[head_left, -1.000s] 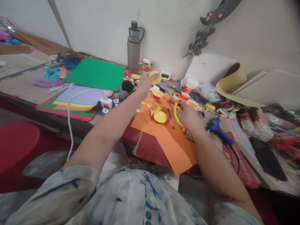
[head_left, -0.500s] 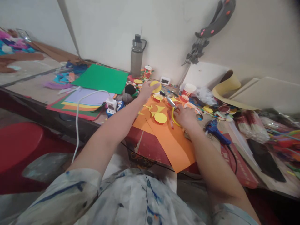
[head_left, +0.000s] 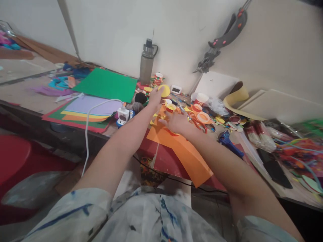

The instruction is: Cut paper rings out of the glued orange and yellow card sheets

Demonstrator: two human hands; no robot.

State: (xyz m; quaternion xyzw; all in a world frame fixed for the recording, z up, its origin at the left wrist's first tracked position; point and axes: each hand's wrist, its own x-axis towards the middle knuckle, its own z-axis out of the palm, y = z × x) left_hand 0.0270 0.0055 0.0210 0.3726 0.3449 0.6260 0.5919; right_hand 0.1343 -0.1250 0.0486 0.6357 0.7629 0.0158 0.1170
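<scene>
My left hand (head_left: 155,98) pinches a yellow paper disc (head_left: 165,90) by its edge and holds it up above the cluttered table. My right hand (head_left: 178,122) is open, its fingers stretched over yellow paper offcuts (head_left: 154,118) on the orange paper (head_left: 183,151). It covers most of another yellow disc lying there. Just beyond its fingers stands a small red ring with a yellow rim (head_left: 170,107). Scissors with orange-red handles (head_left: 200,126) lie to the right of my right hand, partly hidden by it.
A grey bottle (head_left: 146,65) stands by the wall. Coloured sheets, topped by a green one (head_left: 107,84), lie left, with a white charger (head_left: 123,115) and its cable beside them. Rightward are a paper cup (head_left: 201,99), a blue glue gun (head_left: 228,143) and bagged sticks (head_left: 259,134).
My right hand has let go of the scissors and moved left over the orange paper. My left hand still holds the yellow disc, now tilted up slightly more. The view has shifted slightly right.
</scene>
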